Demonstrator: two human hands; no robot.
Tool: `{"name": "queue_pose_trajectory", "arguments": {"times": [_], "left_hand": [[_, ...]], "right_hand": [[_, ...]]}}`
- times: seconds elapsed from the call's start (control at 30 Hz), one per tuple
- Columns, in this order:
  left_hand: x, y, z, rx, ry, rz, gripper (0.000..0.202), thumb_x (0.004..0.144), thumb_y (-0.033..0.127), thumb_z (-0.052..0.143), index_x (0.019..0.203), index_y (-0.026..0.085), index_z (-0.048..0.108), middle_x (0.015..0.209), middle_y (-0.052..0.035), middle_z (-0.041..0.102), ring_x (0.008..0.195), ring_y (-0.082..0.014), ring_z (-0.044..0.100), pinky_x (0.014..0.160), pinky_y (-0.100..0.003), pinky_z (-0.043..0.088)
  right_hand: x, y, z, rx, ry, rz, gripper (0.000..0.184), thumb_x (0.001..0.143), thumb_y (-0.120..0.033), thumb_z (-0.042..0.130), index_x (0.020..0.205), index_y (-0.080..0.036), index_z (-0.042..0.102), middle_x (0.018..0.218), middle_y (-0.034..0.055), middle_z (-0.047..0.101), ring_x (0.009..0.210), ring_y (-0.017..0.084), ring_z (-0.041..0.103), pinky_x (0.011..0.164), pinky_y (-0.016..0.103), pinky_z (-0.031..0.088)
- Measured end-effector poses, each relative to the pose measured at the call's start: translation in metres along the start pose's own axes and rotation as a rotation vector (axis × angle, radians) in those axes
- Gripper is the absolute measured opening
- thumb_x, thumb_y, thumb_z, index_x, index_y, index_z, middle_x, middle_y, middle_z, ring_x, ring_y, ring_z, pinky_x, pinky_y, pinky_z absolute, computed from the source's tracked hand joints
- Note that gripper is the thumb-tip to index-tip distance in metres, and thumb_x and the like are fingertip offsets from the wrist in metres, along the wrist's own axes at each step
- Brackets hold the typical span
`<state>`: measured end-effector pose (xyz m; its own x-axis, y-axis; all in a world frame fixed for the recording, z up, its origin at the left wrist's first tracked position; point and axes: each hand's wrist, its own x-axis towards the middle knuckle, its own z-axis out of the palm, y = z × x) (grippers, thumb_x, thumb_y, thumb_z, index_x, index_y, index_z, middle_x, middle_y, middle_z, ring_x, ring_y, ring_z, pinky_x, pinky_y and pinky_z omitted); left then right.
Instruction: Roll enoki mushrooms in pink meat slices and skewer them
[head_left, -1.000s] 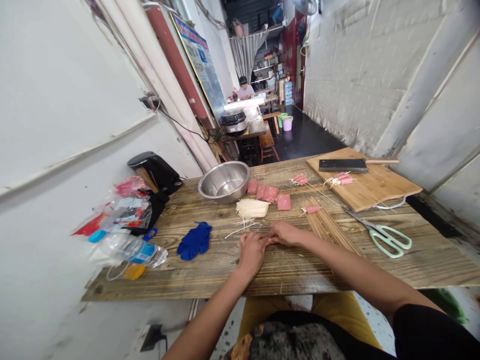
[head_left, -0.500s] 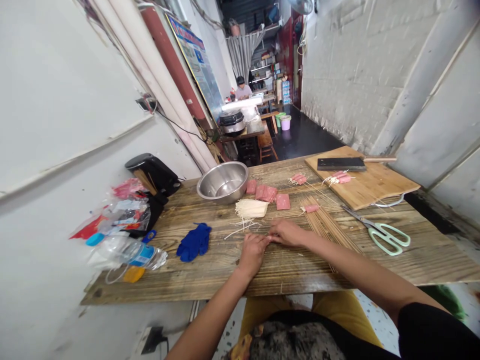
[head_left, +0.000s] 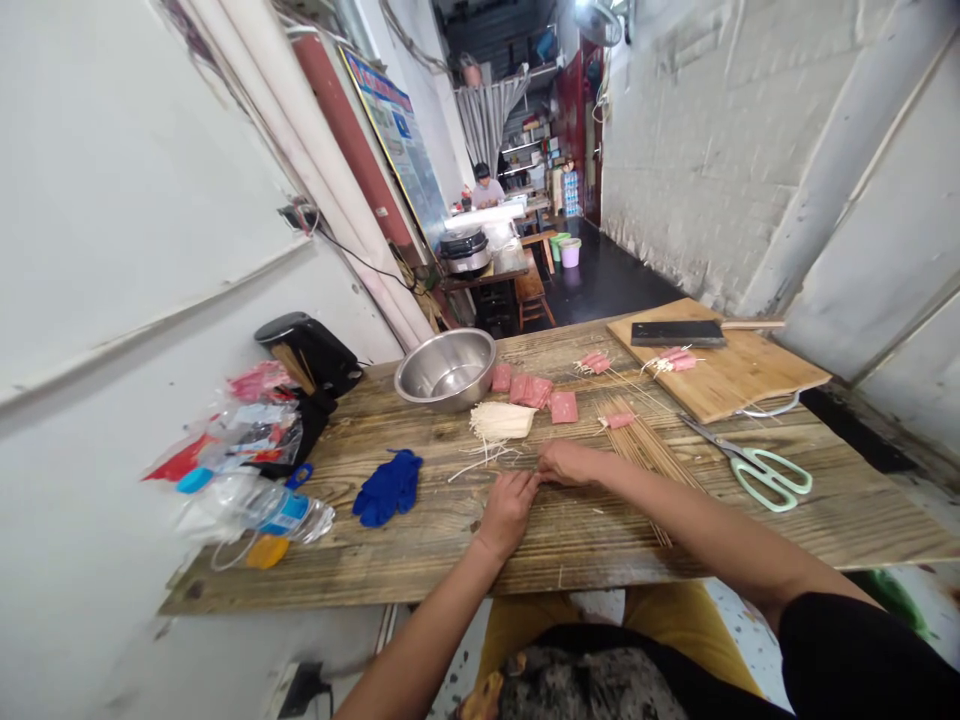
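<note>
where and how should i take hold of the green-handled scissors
Probably best by the pale green handles of the scissors, coming from the right and above. They lie flat on the table, with those large loops turned right and toward the wearer, while the metal blades point left and away, beside the cutting board.

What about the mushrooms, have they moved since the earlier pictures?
No. Judged against the bowl, the mushrooms lie in the same spot, toward the person and to the right of it.
</note>
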<state>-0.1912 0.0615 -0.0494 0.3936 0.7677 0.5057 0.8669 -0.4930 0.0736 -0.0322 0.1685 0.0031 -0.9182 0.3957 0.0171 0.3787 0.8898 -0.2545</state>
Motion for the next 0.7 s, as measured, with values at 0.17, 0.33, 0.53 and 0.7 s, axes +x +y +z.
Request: {"name": "queue_pose_trajectory", "arguments": {"times": [0.17,0.33,0.53,0.7], "left_hand": [[-0.003,-0.006,0.006,-0.045,0.081,0.044,0.026,0.096,0.02,0.044,0.113,0.018,0.063,0.095,-0.0089,0.07,0.084,-0.0182,0.063,0.071,-0.032,0.051],[0.003,-0.002,-0.003,-0.173,0.033,-0.06,0.028,0.097,0.02,0.043,0.117,0.022,0.063,0.099,-0.005,0.071,0.088,-0.016,0.064,0.079,-0.031,0.052],[0.007,-0.001,-0.005,-0.223,0.007,-0.125,0.027,0.096,0.024,0.045,0.112,0.024,0.066,0.093,-0.0044,0.071,0.084,-0.0162,0.062,0.076,-0.03,0.051],[0.006,-0.002,-0.002,-0.199,0.033,-0.138,0.026,0.095,0.027,0.047,0.112,0.024,0.067,0.091,-0.0051,0.07,0.083,-0.0167,0.061,0.074,-0.03,0.05]], "right_hand": [[-0.012,-0.011,-0.004,-0.002,-0.035,0.049,0.025,0.091,-0.027,0.05,0.085,-0.013,0.07,0.087,0.0108,0.069,0.08,0.018,0.06,0.071,0.027,0.042],[-0.056,0.006,-0.01,-0.028,0.189,0.452,0.021,0.089,-0.026,0.052,0.099,-0.013,0.065,0.099,0.012,0.066,0.095,0.021,0.059,0.083,0.028,0.041],[-0.109,0.041,-0.007,-0.191,0.216,0.915,0.023,0.089,-0.023,0.05,0.101,-0.008,0.063,0.095,0.0155,0.066,0.092,0.023,0.06,0.08,0.029,0.042],[-0.112,0.047,-0.001,-0.202,0.3,1.027,0.023,0.092,-0.023,0.045,0.097,-0.008,0.061,0.094,0.0165,0.065,0.086,0.022,0.062,0.071,0.028,0.043]]}}
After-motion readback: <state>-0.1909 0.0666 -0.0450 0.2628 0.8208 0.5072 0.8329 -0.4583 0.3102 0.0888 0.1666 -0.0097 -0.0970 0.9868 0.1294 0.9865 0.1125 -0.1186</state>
